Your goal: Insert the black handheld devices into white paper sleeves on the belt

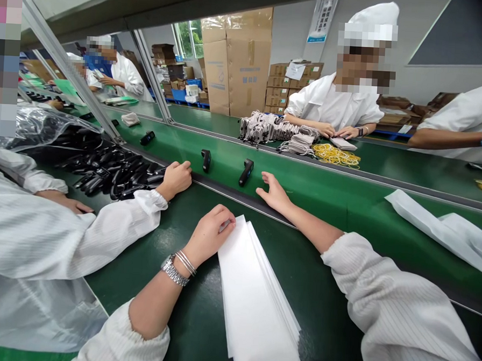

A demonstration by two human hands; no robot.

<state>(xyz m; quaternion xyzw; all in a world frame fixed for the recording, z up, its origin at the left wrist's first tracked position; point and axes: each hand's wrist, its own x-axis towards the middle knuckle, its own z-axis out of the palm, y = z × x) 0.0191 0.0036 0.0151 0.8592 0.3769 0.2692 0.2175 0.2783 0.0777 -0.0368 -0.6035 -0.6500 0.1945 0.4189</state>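
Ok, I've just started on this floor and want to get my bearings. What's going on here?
At a green conveyor bench, the person's left hand rests at the end of a stack of white sheets. Their open right hand lies nearest a black gadget standing on the belt. Beside them, a co-worker's hand sits at the edge of a heap of black gadgets. Across the belt, another co-worker's hands are over a small white stack, next to yellow rubber bands.

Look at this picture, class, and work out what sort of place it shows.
Probably a factory packing line: white-coated workers are ranged along a green conveyor, a stack of white sheets lies before the wearer, and cardboard cartons are piled behind.
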